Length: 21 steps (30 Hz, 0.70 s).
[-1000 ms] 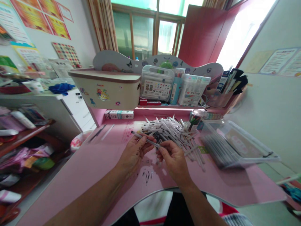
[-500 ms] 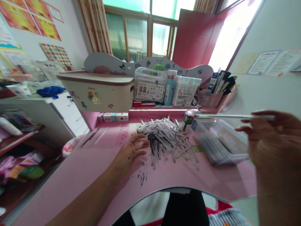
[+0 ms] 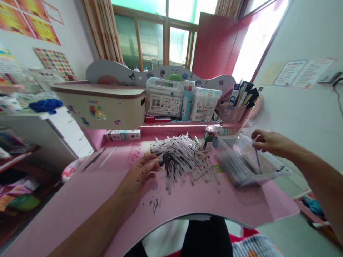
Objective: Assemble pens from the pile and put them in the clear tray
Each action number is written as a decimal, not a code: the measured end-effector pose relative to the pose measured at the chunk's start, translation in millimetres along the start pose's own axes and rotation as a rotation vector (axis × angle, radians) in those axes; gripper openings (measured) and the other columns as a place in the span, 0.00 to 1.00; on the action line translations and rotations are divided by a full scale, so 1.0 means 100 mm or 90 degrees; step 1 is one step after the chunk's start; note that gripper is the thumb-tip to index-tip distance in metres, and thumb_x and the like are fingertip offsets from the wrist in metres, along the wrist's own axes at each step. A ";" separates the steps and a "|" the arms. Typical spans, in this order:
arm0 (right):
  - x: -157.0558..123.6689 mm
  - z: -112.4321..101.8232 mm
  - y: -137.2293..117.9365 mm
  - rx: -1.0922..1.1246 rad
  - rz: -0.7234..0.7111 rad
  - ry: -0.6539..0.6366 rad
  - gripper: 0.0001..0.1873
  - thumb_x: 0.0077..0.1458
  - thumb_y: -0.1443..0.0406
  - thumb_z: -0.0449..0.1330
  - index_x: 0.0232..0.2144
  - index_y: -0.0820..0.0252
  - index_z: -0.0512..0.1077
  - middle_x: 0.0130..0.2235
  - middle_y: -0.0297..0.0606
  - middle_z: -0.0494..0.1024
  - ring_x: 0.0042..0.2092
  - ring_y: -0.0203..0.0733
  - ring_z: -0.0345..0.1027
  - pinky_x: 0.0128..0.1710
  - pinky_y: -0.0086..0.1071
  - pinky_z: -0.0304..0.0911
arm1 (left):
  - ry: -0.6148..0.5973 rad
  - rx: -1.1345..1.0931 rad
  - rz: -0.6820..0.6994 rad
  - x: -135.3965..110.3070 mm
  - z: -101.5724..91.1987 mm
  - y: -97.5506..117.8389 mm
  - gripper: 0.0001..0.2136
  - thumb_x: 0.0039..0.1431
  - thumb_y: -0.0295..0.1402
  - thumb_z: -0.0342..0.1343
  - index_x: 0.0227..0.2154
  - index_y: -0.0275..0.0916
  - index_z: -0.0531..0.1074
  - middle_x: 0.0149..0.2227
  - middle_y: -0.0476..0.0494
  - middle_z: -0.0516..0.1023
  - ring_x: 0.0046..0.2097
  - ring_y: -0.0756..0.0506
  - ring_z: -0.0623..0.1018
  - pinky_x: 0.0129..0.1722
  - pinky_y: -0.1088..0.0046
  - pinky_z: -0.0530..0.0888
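Note:
A heap of white pens and dark refills (image 3: 183, 159) lies in the middle of the pink desk (image 3: 88, 200). My left hand (image 3: 138, 173) rests on the desk at the heap's left edge, its ink-stained fingers curled on the nearest pieces. My right hand (image 3: 265, 141) reaches out over the clear plastic box (image 3: 250, 162) at the right, fingers pinched on a thin pen (image 3: 257, 159) that points down into the box. Several pens lie stacked in the box's left half.
Ink smears (image 3: 155, 203) mark the desk near its front edge. A small patterned can (image 3: 209, 135) stands behind the heap. On the back shelf are marker cases (image 3: 163, 97), a cream storage bin (image 3: 102, 105) and a pen holder (image 3: 241, 103). Two loose pens (image 3: 98, 159) lie at the left.
My right hand carried one pen from the heap up and rightward, then lowered it over the clear box. My left hand let go of that pen and settled at the heap's edge.

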State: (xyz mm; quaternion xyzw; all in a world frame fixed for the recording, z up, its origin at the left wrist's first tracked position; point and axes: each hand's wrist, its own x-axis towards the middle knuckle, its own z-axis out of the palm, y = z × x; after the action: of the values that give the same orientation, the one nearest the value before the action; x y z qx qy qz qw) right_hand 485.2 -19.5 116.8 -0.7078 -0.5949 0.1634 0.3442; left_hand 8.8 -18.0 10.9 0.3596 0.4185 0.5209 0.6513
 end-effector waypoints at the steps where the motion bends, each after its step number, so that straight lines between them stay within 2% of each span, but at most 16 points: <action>1: 0.02 0.04 0.05 -0.020 -0.003 -0.021 0.09 0.39 0.78 0.67 0.22 0.62 0.74 0.15 0.31 0.73 0.15 0.29 0.59 0.17 0.25 0.45 | -0.001 0.001 0.000 0.00 0.00 0.00 0.17 0.43 0.33 0.71 0.38 0.37 0.76 0.29 0.46 0.79 0.31 0.49 0.78 0.26 0.79 0.73; 4: 0.06 0.14 0.12 -0.140 0.005 -0.046 0.09 0.44 0.77 0.63 0.23 0.60 0.74 0.16 0.29 0.71 0.17 0.31 0.60 0.18 0.27 0.47 | -0.009 0.000 0.003 0.01 -0.01 0.00 0.19 0.43 0.34 0.72 0.39 0.37 0.76 0.29 0.46 0.79 0.31 0.49 0.77 0.26 0.79 0.73; 6: 0.10 0.21 0.14 -0.247 -0.039 -0.038 0.09 0.45 0.77 0.62 0.23 0.58 0.73 0.18 0.30 0.70 0.20 0.33 0.61 0.22 0.29 0.51 | -0.015 0.001 0.002 0.00 -0.01 0.01 0.20 0.43 0.34 0.72 0.39 0.37 0.75 0.29 0.46 0.79 0.32 0.49 0.77 0.27 0.79 0.73; 10: 0.17 0.35 0.23 -0.361 -0.097 -0.035 0.13 0.38 0.81 0.63 0.20 0.59 0.73 0.23 0.35 0.72 0.27 0.37 0.64 0.31 0.33 0.56 | -0.022 -0.007 -0.005 -0.02 0.01 0.04 0.20 0.42 0.35 0.73 0.38 0.37 0.75 0.29 0.47 0.78 0.32 0.49 0.77 0.27 0.78 0.73; 13: 0.17 0.41 0.24 -0.432 -0.115 -0.028 0.14 0.40 0.79 0.65 0.31 0.62 0.78 0.33 0.44 0.78 0.33 0.43 0.70 0.37 0.35 0.60 | -0.024 -0.013 -0.006 -0.02 0.01 0.05 0.20 0.41 0.35 0.73 0.38 0.37 0.75 0.29 0.48 0.78 0.31 0.50 0.76 0.27 0.78 0.73; 16: 0.06 0.43 -0.01 -0.500 -0.196 0.024 0.19 0.51 0.71 0.63 0.47 0.65 0.76 0.43 0.51 0.79 0.39 0.47 0.73 0.41 0.36 0.63 | -0.024 -0.009 -0.004 -0.02 0.02 0.04 0.21 0.40 0.36 0.74 0.38 0.37 0.75 0.28 0.48 0.78 0.31 0.50 0.76 0.26 0.79 0.73; 19: -0.16 0.56 -0.52 -0.459 -0.276 0.080 0.13 0.59 0.66 0.57 0.44 0.63 0.77 0.42 0.46 0.81 0.39 0.46 0.74 0.41 0.34 0.64 | -0.016 -0.006 -0.010 -0.02 0.02 0.02 0.22 0.39 0.36 0.74 0.38 0.37 0.75 0.28 0.47 0.78 0.31 0.50 0.76 0.26 0.79 0.73; 20: -0.24 0.64 -0.70 -0.431 -0.289 0.066 0.11 0.60 0.66 0.57 0.41 0.62 0.78 0.40 0.44 0.81 0.39 0.45 0.74 0.40 0.33 0.64 | -0.015 -0.009 -0.011 -0.02 0.03 0.01 0.22 0.39 0.36 0.74 0.38 0.36 0.76 0.28 0.47 0.78 0.31 0.50 0.76 0.26 0.79 0.72; 21: -0.31 0.76 -0.88 -0.405 -0.301 0.014 0.11 0.60 0.66 0.56 0.39 0.61 0.78 0.38 0.42 0.82 0.38 0.43 0.74 0.40 0.32 0.63 | -0.014 -0.013 -0.012 -0.01 0.02 0.01 0.22 0.39 0.35 0.74 0.38 0.36 0.76 0.28 0.47 0.78 0.31 0.50 0.76 0.26 0.80 0.72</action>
State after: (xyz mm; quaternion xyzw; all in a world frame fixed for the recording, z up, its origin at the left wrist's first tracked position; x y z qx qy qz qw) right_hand 364.9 -22.2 117.8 -0.6244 -0.7585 -0.1204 0.1423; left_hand 10.7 -19.2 12.6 0.3548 0.4096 0.5152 0.6640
